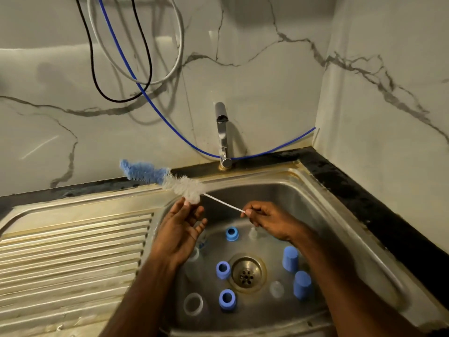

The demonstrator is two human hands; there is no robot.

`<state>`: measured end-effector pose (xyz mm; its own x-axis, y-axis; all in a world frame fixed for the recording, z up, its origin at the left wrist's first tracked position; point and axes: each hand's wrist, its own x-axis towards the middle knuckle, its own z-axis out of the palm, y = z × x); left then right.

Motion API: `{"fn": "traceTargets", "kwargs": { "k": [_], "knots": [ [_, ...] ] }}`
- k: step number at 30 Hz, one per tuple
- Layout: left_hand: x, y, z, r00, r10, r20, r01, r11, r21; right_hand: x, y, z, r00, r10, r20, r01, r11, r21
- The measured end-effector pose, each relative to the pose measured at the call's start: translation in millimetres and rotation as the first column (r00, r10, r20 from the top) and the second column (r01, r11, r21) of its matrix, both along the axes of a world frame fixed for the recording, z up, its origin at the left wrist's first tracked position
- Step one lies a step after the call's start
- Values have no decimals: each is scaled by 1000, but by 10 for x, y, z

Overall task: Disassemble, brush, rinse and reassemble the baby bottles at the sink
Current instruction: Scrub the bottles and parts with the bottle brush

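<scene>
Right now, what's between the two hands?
In the head view, the bottle brush's thin white handle spans from the left hand to the right hand.

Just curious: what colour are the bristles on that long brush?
The bottle brush is blue at its tip and white nearer the handle, as the head view shows.

No text, label, brand, number or sign can be read anywhere in view. The bottle parts in the sink [286, 190] carry no legible markings, and the tap [222, 135] and wall show none either.
</scene>
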<state>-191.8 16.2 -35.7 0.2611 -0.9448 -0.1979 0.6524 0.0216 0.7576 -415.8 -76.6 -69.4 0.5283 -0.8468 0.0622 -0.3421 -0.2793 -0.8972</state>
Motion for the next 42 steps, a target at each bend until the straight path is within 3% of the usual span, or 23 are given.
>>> {"fn": "traceTargets", "kwargs": {
  "k": [4,9,13,21,25,30,38,42],
  "knots": [
    [17,10,23,999,23,-48,-28,993,-116,-20,5,24,1000,-16,-9,16,1000,-15],
    [28,-27,-26,971,131,201,-103,984,-146,16,41,14,1000,-14,-28,14,1000,13],
    [9,-62,-40,961,184,208,-154,976,-156,100,101,12,998,42,-36,-41,999,30],
    [25,-50,35,996,-75,45,71,995,75,31,53,-42,1000,-10,-25,9,999,-41],
    [24,-41,34,994,-90,-64,94,994,63,86,31,-65,999,-9,49,12,997,-71],
    [49,-82,3,989,-75,-129,78,997,22,83,22,-75,997,-62,34,65,993,-95],
    [68,-115,-41,987,-76,-140,85,995,60,119,23,-69,986,-134,95,141,987,-73],
    [78,-141,-58,986,-68,-149,77,996,54,112,37,-70,992,-120,33,122,988,-98]
  ]
}}
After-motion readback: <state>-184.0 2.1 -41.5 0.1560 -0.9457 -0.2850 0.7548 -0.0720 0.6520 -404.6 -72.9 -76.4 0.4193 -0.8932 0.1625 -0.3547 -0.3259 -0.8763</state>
